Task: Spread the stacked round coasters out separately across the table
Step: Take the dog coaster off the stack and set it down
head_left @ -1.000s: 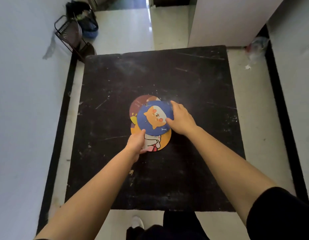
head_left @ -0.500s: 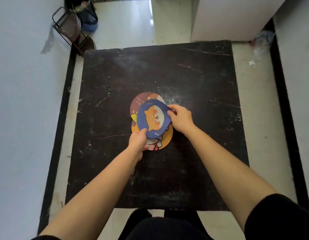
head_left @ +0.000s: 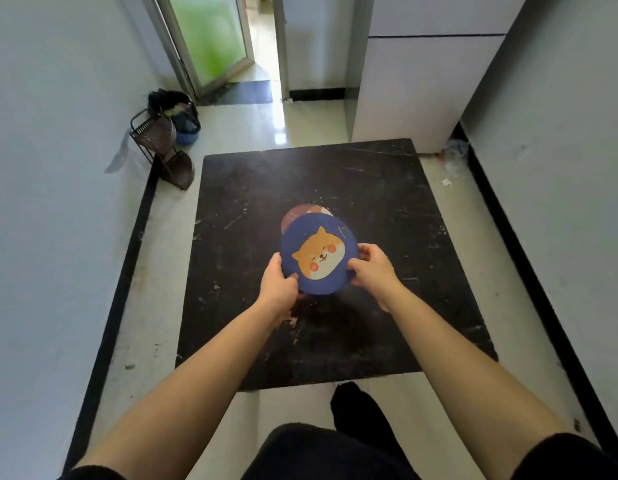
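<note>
A blue round coaster (head_left: 318,258) with an orange dog face is lifted and tilted toward the camera above the black table (head_left: 387,202). My left hand (head_left: 278,285) grips its lower left edge and my right hand (head_left: 369,268) grips its right edge. Behind it, a brown round coaster (head_left: 297,213) lies flat on the table; the blue one hides most of it and any other coasters of the stack.
The low black table stands on a pale tiled floor between white walls. A wire rack (head_left: 158,147) and a dark bag with a blue bowl (head_left: 181,116) sit at the far left. A white cabinet (head_left: 414,91) stands beyond the table's far right corner.
The blue coaster has been lifted off the stack and tilted up toward the camera. My left hand moved from the stack's lower edge onto the blue coaster. The head has tilted up.
</note>
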Tool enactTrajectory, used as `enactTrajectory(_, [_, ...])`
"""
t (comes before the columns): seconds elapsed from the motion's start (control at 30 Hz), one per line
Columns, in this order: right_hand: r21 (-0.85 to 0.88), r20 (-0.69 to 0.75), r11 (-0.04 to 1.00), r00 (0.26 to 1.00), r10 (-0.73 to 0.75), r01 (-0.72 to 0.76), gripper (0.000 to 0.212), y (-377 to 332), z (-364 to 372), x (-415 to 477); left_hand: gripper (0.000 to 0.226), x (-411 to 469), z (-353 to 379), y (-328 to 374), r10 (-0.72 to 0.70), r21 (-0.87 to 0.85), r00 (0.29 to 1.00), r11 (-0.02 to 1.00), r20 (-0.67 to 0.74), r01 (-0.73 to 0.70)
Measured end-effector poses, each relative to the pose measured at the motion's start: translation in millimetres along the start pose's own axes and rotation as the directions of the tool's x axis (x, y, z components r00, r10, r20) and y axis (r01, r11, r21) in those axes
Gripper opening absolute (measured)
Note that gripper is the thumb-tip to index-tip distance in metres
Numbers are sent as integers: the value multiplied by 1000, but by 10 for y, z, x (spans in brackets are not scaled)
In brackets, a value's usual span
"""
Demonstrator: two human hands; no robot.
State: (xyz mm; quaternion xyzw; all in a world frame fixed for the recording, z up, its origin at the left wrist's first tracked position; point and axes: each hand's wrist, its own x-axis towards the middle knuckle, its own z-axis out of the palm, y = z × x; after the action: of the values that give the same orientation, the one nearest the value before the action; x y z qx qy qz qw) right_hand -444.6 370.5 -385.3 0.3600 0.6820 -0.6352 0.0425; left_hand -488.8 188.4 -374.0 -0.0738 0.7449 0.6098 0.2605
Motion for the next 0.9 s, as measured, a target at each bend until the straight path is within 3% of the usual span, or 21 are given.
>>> enactTrajectory(0.1, [54,-19,999,1000,4,-3,31,171,-27,-355,38,-207,-195,-176,55,193,993,978,102,-74])
enactTrajectory(0.2, [-33,-22,999,999,36,-37,19,445,-77,-607,28,-350,-275,-418,24,277,997,960,72,-43])
enactTrajectory(0.33, [-92,-41,988,992,123,-127,10,828,-92,-746,30,-448,-225,-728,-132,220,987,964,-95,150])
enactTrajectory(0.5, [-168,-91,964,976,196,-209,11,1297,-101,-640,38,-415,-61,-1049,-221,209,966,946,-137,246])
enactTrajectory(0.7, [-341,28,903,957,288,-262,51,1648,-149,-446,63,-276,91,-1236,-398,254,903,867,-161,428])
enactTrajectory(0.8, [-356,17,901,963,270,-247,54,1731,-157,-411,59,-262,116,-1331,-477,202,860,837,-183,508])
enactTrajectory(0.9, [-413,16,891,977,214,-188,59,1714,-126,-360,40,-259,102,-1412,-523,141,839,829,-148,541])
